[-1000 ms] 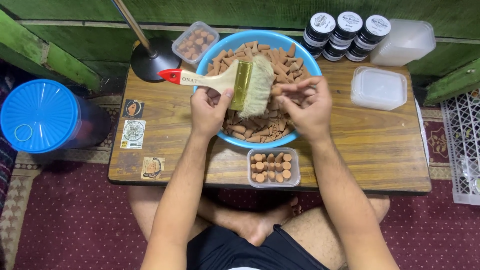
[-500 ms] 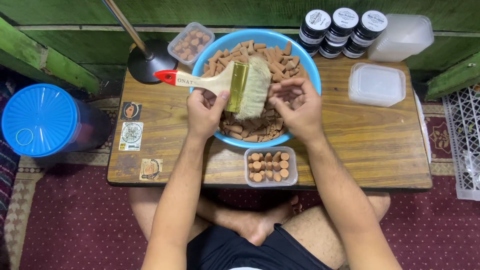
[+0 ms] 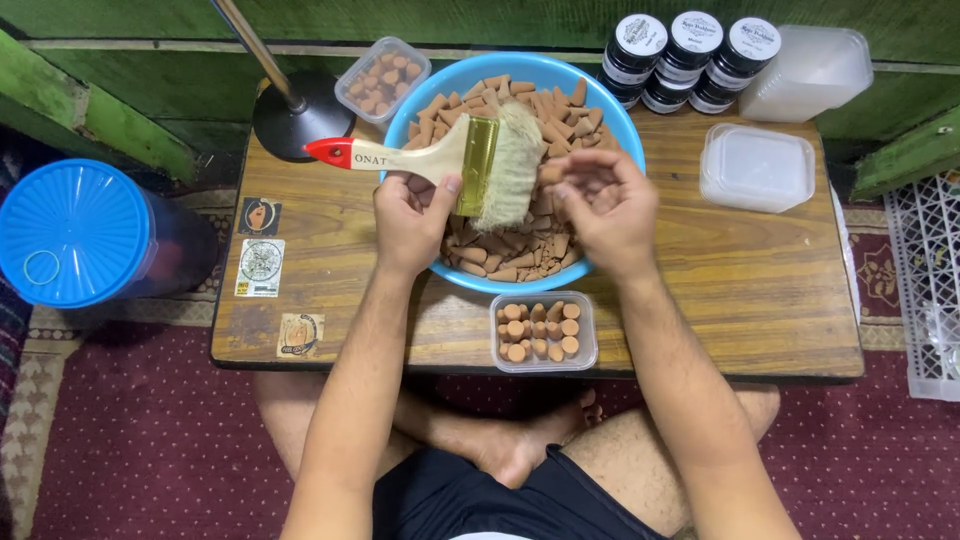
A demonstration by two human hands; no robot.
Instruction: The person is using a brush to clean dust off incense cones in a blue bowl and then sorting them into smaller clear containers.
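- The left hand (image 3: 412, 222) is wrapped around the pale wooden handle of a wide paintbrush (image 3: 470, 165), thumb pressed on top near the metal band.
- The paintbrush has a red-tipped handle, a brass-coloured ferrule and shaggy cream bristles; it lies level over the blue bowl (image 3: 420, 100), red tip pointing toward the tabletop's left edge.
- The right hand (image 3: 605, 205) hovers over the bowl just beside the bristles, fingers curled around a small brown cone (image 3: 551, 174) pinched at the fingertips.
- The bowl sits at the middle of the tabletop's (image 3: 740, 290) far edge, heaped with brown cones.
- A small clear tub (image 3: 544, 333) of cones standing upright sits at the near edge, just before the bowl.
- Another clear tub of cones (image 3: 383, 78) rests at the far edge, left of the bowl.
- Black-lidded jars (image 3: 692, 48) cluster at the far right corner.
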